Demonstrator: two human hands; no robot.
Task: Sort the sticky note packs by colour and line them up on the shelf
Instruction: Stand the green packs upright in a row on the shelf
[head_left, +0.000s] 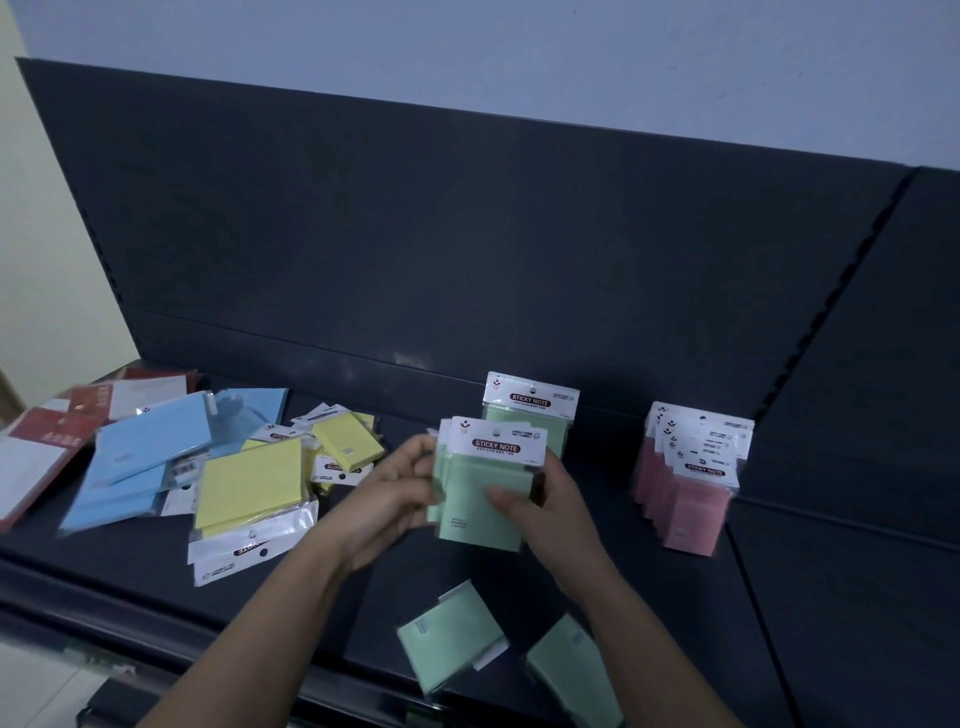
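Observation:
Both hands hold a small upright stack of green sticky note packs (480, 499) above the dark shelf (291, 566). My left hand (395, 493) grips the stack's left edge, and my right hand (540, 499) pinches its right side with the thumb on the front. Behind the stack one green pack (540, 421) stands upright against the back panel. Two more green packs (447, 634) (571, 670) lie flat near the shelf's front edge. A row of pink packs (685, 499) stands lined up at the right. Yellow packs (254, 483) and blue packs (140, 462) lie in a loose heap at the left.
Red and white packets (47, 447) lie at the far left end of the shelf. The dark back panel (467, 249) rises behind everything. A second shelf section (857, 597) adjoins on the right.

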